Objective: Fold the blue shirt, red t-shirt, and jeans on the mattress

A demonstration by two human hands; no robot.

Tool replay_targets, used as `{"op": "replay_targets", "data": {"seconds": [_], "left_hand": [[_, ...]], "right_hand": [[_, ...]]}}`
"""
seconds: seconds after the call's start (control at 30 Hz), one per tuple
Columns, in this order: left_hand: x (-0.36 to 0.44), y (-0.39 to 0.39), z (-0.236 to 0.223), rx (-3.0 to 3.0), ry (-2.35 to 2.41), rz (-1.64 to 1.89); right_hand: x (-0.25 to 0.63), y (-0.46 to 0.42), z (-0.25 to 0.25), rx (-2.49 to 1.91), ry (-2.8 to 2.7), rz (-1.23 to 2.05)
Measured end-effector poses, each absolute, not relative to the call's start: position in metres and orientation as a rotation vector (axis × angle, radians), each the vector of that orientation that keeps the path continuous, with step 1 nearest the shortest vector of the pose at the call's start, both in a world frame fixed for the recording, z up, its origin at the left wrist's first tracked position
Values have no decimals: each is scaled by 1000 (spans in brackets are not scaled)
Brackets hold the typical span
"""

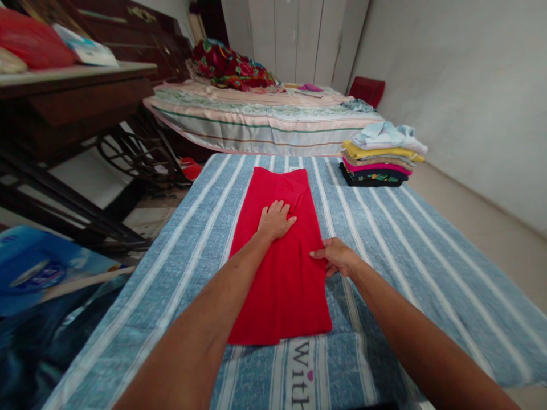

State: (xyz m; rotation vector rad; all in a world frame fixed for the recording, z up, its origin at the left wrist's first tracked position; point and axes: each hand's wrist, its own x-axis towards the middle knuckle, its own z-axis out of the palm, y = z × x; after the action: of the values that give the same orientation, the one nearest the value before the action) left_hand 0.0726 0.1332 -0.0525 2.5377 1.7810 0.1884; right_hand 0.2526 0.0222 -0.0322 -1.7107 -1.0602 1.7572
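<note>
The plain red garment [290, 273] lies folded long, left hand [276, 221] spread flat, right hand [337, 257] pinching its edge.

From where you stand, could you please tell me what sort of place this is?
Most likely a bedroom: there is a wide bed with a bundle of floral cloth on it, and tall pale cupboards behind.
</note>
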Motion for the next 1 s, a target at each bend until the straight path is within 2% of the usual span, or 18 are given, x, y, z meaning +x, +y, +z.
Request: {"op": "replay_targets", "data": {"seconds": [0.17,0.4,0.77,1.0], "left_hand": [[74,133,-50,2539,1782,167],[77,129,-43,2553,1805,160],[98,50,-37,2615,1554,66],[92,46,-48,2605,1483,80]], "right_hand": [[256,10,-27,-1688,-1101,1839],[250,4,-25,-1786,-1098,1760],[250,2,-29,-1810,-1147,1731],[253,-9,-26,-1785,-1214,1799]]}}
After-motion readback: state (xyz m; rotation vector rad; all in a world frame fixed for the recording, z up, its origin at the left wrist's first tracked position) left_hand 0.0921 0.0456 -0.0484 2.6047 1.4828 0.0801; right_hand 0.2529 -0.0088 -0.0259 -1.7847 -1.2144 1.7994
